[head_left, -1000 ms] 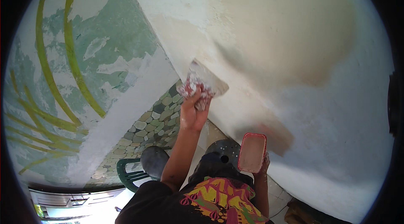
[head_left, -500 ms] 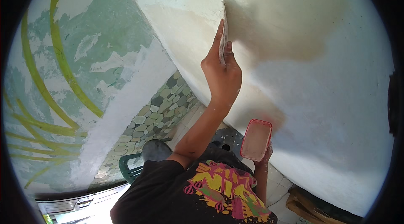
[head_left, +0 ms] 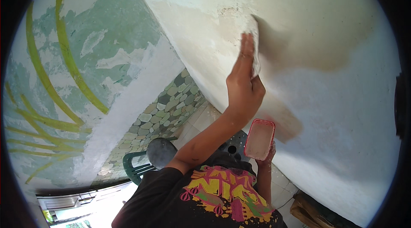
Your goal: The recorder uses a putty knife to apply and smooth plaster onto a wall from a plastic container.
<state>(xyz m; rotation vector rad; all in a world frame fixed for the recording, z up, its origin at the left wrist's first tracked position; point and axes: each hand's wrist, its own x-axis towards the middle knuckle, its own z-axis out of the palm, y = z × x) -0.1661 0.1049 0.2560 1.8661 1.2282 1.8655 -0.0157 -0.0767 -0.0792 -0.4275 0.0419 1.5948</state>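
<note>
Frame centre: left hand (head_left: 245,85) pinches whitish flat scraper (head_left: 253,27), fingers together, at pale wall (head_left: 329,99). Lower centre: right hand (head_left: 268,156) supports red-rimmed tub (head_left: 260,139); fingers mostly hidden, can't tell their state.

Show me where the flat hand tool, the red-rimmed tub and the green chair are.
Flat hand tool (head_left: 256,44), head view: on its pale, thin side.
Red-rimmed tub (head_left: 264,121), head view: on its far rim.
Green chair (head_left: 127,166), head view: on its curved frame.
</note>
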